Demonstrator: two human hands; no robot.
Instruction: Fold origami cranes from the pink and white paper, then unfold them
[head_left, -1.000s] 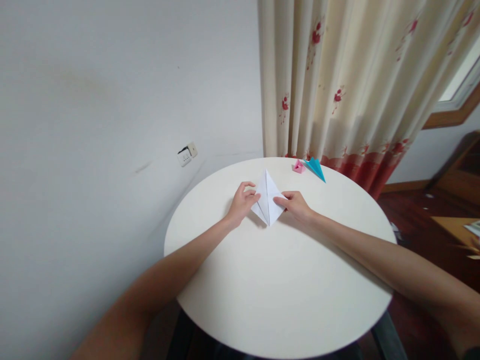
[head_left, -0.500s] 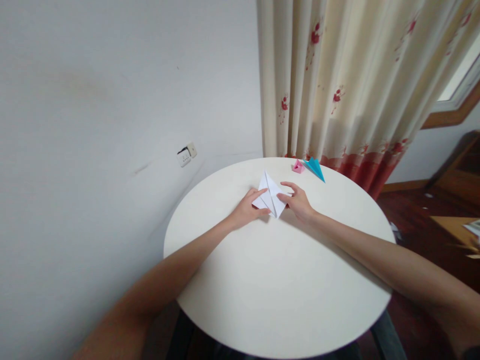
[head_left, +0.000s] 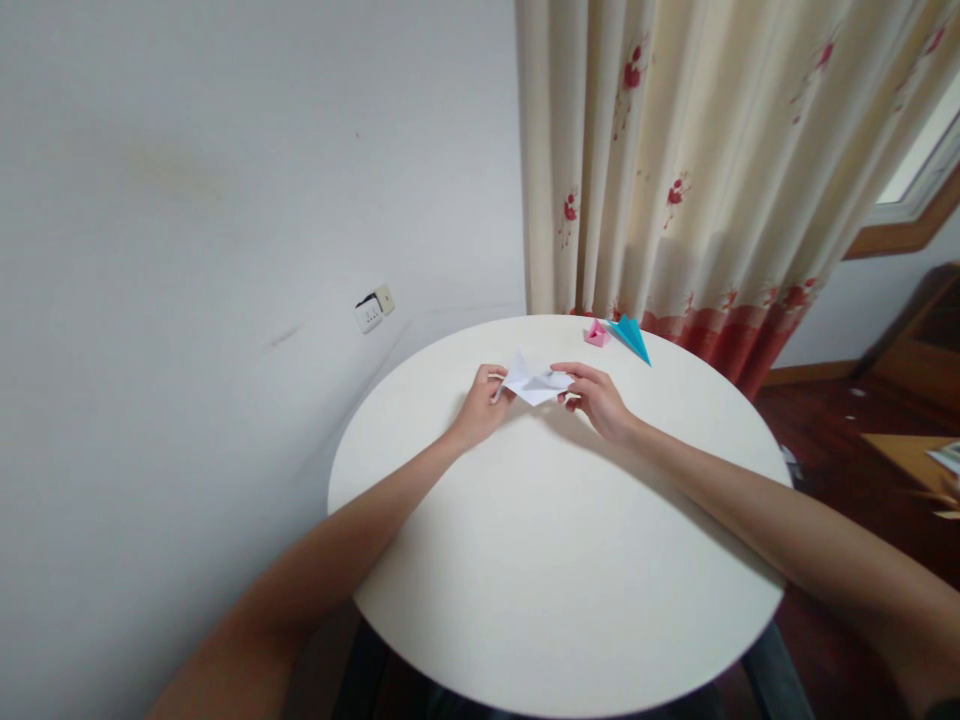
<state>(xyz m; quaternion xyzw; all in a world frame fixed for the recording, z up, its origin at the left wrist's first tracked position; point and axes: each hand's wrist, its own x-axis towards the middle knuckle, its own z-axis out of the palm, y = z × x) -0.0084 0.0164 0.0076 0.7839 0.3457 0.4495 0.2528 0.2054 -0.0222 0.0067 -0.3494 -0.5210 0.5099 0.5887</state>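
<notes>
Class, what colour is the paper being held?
The paper is white, seen best in the head view.

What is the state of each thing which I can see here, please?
White paper: folded, held between both grips.
Left grip: closed on the paper's left side.
Right grip: closed on the paper's right side.
Pink paper piece: folded, resting near the table's far edge.
Blue paper piece: folded to a point, lying beside the pink one.
Curtain: hanging in folds.
</notes>
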